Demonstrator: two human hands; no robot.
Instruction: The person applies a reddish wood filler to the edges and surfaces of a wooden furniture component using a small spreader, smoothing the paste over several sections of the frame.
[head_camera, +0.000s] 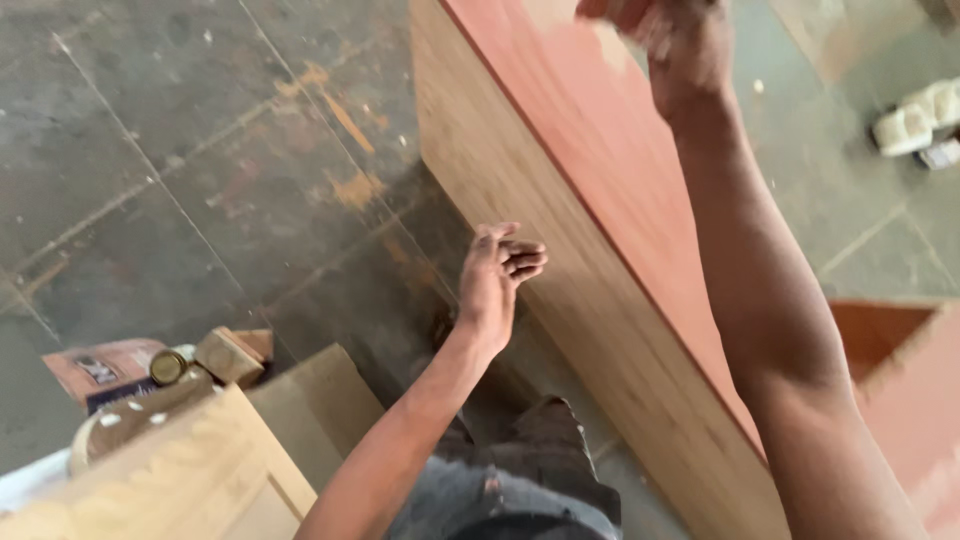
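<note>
Two hands: I steady a tall wooden board (560, 230) standing on the floor (180, 180).
Left hand (497, 275): open, fingers curled, beside the pale edge, holding nothing.
Right hand (672, 40): blurred on the reddish face; grip unclear.
Advice: I'd press both palms flat so it stays upright.

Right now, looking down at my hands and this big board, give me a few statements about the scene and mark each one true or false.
1. The left hand is open, fingers loosely curled, beside the pale side of the large wooden panel. True.
2. The right hand grips a hammer. False: it is raised at the panel's reddish top face near the frame's upper edge, blurred, and no tool shows in it.
3. The panel's top face is reddish-brown. True.
4. A small round tin sits at lower left next to a wooden block. True.
5. The floor is covered in green carpet. False: it is grey stone slabs with orange stains.
</note>
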